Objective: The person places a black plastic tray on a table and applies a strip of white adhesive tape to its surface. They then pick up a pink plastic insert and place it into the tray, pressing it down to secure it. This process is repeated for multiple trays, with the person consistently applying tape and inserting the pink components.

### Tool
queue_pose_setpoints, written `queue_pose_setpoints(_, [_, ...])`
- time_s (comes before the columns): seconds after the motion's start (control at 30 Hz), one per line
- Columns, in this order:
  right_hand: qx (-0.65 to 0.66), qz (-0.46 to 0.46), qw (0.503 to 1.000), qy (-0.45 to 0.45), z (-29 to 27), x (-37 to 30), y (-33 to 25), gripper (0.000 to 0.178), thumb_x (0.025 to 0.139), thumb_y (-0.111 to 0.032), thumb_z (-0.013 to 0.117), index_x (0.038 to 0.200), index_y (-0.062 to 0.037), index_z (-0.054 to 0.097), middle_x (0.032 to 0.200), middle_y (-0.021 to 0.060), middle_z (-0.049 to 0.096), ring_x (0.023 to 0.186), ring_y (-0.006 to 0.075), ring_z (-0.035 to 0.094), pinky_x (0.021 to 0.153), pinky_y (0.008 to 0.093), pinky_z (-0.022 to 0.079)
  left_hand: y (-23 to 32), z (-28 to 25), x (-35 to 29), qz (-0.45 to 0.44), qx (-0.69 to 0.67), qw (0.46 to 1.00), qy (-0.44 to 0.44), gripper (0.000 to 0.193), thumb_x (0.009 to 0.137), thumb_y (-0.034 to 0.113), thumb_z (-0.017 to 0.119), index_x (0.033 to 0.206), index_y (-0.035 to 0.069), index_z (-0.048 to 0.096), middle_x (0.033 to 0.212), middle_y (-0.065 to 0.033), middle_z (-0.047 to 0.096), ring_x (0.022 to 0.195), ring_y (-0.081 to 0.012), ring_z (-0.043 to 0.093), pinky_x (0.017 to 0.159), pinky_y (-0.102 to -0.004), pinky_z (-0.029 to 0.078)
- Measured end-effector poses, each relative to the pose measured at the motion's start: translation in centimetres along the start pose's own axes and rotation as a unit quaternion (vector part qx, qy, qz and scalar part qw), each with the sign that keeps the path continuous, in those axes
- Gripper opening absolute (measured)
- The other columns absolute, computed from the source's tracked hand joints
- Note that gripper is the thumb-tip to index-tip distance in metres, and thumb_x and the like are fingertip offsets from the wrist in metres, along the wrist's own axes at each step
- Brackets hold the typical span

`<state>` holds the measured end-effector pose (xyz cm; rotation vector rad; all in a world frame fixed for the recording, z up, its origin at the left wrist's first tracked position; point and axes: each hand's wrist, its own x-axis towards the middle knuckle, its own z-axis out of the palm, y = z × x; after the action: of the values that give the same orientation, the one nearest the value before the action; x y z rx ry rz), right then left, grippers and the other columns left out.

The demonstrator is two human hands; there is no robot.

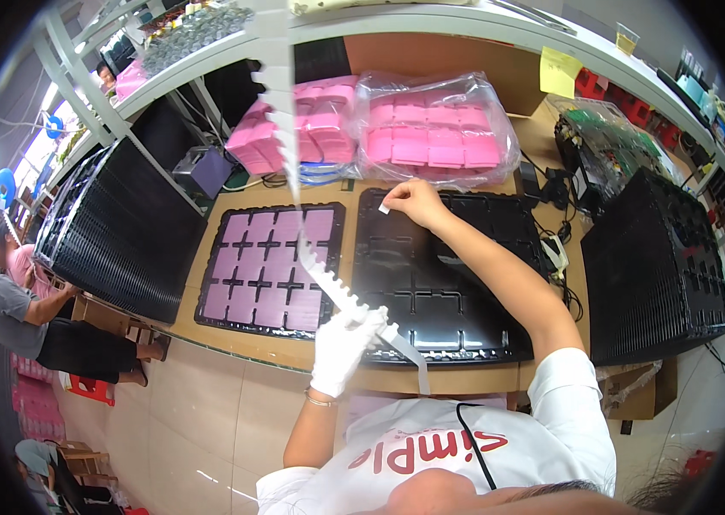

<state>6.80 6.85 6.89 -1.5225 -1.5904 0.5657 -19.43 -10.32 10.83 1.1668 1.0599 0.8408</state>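
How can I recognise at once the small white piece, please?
On the brown table, find the black tray at right, beside the one with pink squares. Above its far left part, the bare right hand pinches the small white piece. Unlike the long, toothed white strip in the gloved left hand, it is tiny and separate.

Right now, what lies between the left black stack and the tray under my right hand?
In the head view: a black tray of pink pads, white strip passing in front.
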Motion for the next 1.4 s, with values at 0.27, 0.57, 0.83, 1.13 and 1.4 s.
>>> queue_pose_setpoints(0.27, [-0.177, -0.036, 0.981, -0.069, 0.9, 2.8, -0.2, 0.018, 0.068, -0.021, 0.078, 0.075, -0.0061, 0.071, 0.078, 0.013, 0.071, 0.077, 0.0271, 0.069, 0.071, 0.0376, 0.053, -0.1, -0.1, 0.0, -0.017, 0.032, 0.999, 0.004, 0.027, 0.085, 0.019, 0.078, 0.099, -0.002, 0.072, 0.083, -0.005, 0.071, 0.061, -0.0046, 0.059, 0.056, -0.0184, 0.047])
queue_pose_setpoints(0.57, [-0.26, -0.018, 0.959, -0.115, 0.6, 4.3, -0.3, 0.019, 0.069, -0.023, 0.076, 0.074, -0.0061, 0.07, 0.078, 0.0151, 0.071, 0.078, 0.031, 0.069, 0.074, 0.0408, 0.053, -0.5, -0.7, 0.4, -0.001, 0.069, 0.997, -0.041, 0.026, 0.089, 0.013, 0.071, 0.108, -0.004, 0.066, 0.092, -0.0091, 0.072, 0.073, -0.0081, 0.065, 0.06, -0.0212, 0.051])
queue_pose_setpoints(0.83, [-0.244, -0.02, 0.964, -0.104, 0.5, 4.2, -0.2, 0.019, 0.069, -0.023, 0.075, 0.076, -0.0056, 0.072, 0.079, 0.0162, 0.071, 0.078, 0.0316, 0.069, 0.074, 0.0411, 0.053, -0.2, -0.7, 0.3, -0.022, 0.029, 0.998, -0.044, 0.033, 0.091, 0.006, 0.067, 0.119, -0.008, 0.056, 0.104, -0.0149, 0.07, 0.083, -0.013, 0.068, 0.063, -0.0222, 0.054])
queue_pose_setpoints(1.13, [-0.152, -0.015, 0.975, -0.158, 0.0, 3.5, -0.1, 0.019, 0.069, -0.023, 0.075, 0.08, -0.0073, 0.075, 0.082, 0.013, 0.072, 0.081, 0.03, 0.069, 0.075, 0.0408, 0.053, -0.4, -0.5, 0.1, -0.012, 0.006, 1.0, -0.019, 0.029, 0.087, 0.013, 0.074, 0.108, -0.005, 0.065, 0.091, -0.0084, 0.071, 0.069, -0.0077, 0.063, 0.058, -0.02, 0.05])
queue_pose_setpoints(1.4, [0.173, 0.089, 0.976, -0.098, -1.7, 2.5, 1.0, 0.017, 0.078, -0.01, 0.072, 0.09, 0.0017, 0.071, 0.098, 0.0124, 0.065, 0.09, 0.0199, 0.065, 0.082, 0.0306, 0.051, -0.7, 0.0, 0.3, 0.008, -0.029, 1.0, 0.001, 0.028, 0.086, 0.015, 0.075, 0.106, -0.004, 0.069, 0.088, -0.007, 0.072, 0.065, -0.0058, 0.061, 0.057, -0.0187, 0.048])
